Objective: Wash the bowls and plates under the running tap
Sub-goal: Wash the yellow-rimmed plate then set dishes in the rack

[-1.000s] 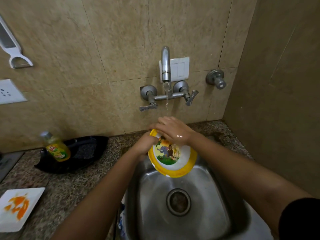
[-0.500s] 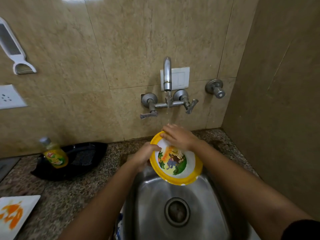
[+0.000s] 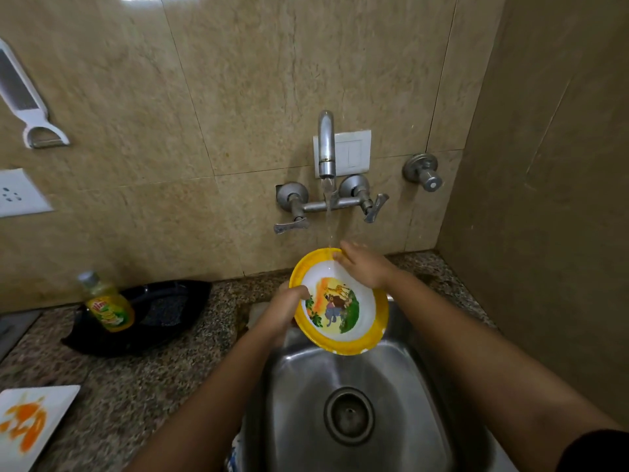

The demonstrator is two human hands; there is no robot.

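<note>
Rinsing step in hand: yellow-rimmed bowl tilted over the sink, under the tap stream. Left hand grips its left rim; right hand rubs the far inner rim. Next move likely calls for turning the bowl. Stained white plate waits near left.

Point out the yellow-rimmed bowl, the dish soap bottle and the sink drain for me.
yellow-rimmed bowl (image 3: 340,310): head view, on the cartoon picture inside it.
dish soap bottle (image 3: 108,308): head view, on its label.
sink drain (image 3: 349,416): head view, on the strainer's centre.
</note>
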